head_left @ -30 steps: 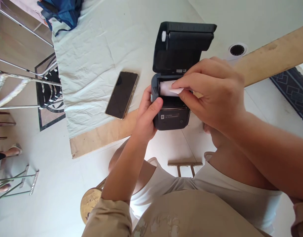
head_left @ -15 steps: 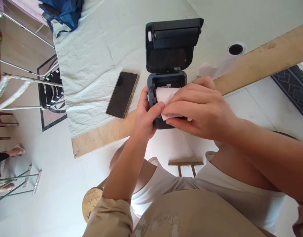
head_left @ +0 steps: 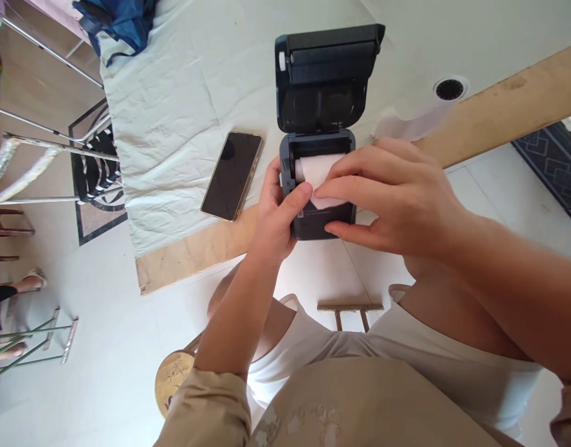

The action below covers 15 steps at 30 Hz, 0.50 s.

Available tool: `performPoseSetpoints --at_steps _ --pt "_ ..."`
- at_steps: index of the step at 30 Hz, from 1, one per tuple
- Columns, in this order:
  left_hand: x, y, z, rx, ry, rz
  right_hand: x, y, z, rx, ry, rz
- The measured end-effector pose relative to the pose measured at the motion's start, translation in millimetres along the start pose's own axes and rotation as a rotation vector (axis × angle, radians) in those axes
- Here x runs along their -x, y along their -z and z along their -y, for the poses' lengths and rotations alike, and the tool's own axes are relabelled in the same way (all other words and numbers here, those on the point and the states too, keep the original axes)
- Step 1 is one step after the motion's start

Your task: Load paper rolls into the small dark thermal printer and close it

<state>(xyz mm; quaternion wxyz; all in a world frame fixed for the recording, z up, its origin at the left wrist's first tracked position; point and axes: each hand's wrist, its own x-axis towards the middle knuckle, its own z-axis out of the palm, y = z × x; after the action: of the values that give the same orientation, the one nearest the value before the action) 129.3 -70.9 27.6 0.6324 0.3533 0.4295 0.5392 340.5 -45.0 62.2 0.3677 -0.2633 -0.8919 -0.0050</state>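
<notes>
Here, the printer (head_left: 314, 144) is at the table's (head_left: 174, 167) edge, lid (head_left: 320, 108) raised, paper (head_left: 323, 167) inside. The left hand (head_left: 277, 217) clasps its side; the right hand (head_left: 392, 192), thumb spread from fingers, touches the paper. A phone (head_left: 233, 176) lies near the left hand.

Pale floor (head_left: 113, 329), patterned rug (head_left: 553, 171)

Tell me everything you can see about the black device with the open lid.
The black device looks plastic, boxy, with rounded corners. Its lid stands open at the far side, carrying a dark roller with a white knob. Partly hidden white paper sits inside. The left hand grips the device's left side; fingers of the right hand touch the paper. It is held by the table edge, right of the phone.
</notes>
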Motion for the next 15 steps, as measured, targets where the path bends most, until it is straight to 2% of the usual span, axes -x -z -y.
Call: performPoseSetpoints --at_steps 6,11,15 --pt "2 -3.4 -1 0.023 0.03 -0.041 -2 -2 5 0.112 0.0 -0.097" --pt "4 -5.9 -4 0.033 0.052 -0.065 -6 3 14 0.077 -0.057 -0.186" --pt "4 -4.7 -6 0.086 0.018 -0.004 -5 -3 22 0.069 0.043 -0.188"
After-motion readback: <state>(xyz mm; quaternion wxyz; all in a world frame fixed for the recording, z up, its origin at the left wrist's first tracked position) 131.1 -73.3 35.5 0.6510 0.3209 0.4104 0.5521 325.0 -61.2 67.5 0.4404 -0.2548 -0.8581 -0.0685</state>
